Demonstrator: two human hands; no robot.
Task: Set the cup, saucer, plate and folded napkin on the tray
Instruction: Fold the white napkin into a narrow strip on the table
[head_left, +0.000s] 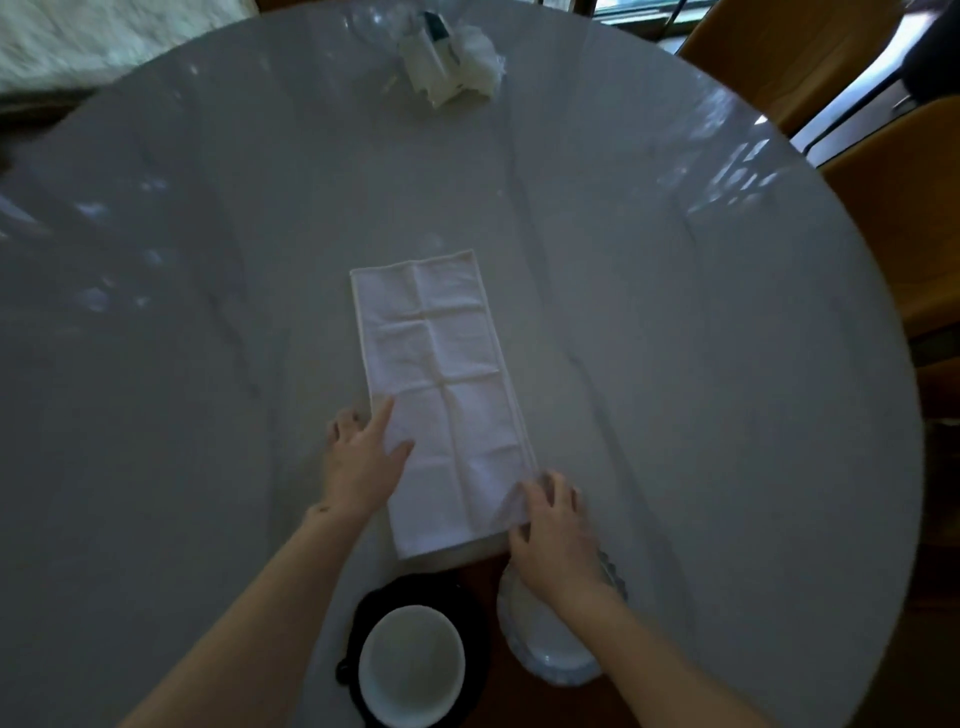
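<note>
A round grey marble table (675, 312) carries a white napkin (441, 395) folded long at its middle; beyond the napkin, near the far edge, lies crumpled white packaging (449, 62)

We see broad bare stretches of the round table (675, 322) to the left and right of the napkin (441, 395), where a hand could pass freely. The napkin lies lengthwise down the middle, with our left hand (363, 462) resting on its left edge and our right hand (556, 525) at its near right corner. Close to us the way is crowded: a white cup (410, 665) on a dark saucer (374, 605) sits just left of a white plate (540, 654), with a narrow dark gap between them. At the far edge a heap of wrappers and tissue (447, 62) blocks the middle. Yellow chairs (893, 218) stand beyond the right rim.
</note>
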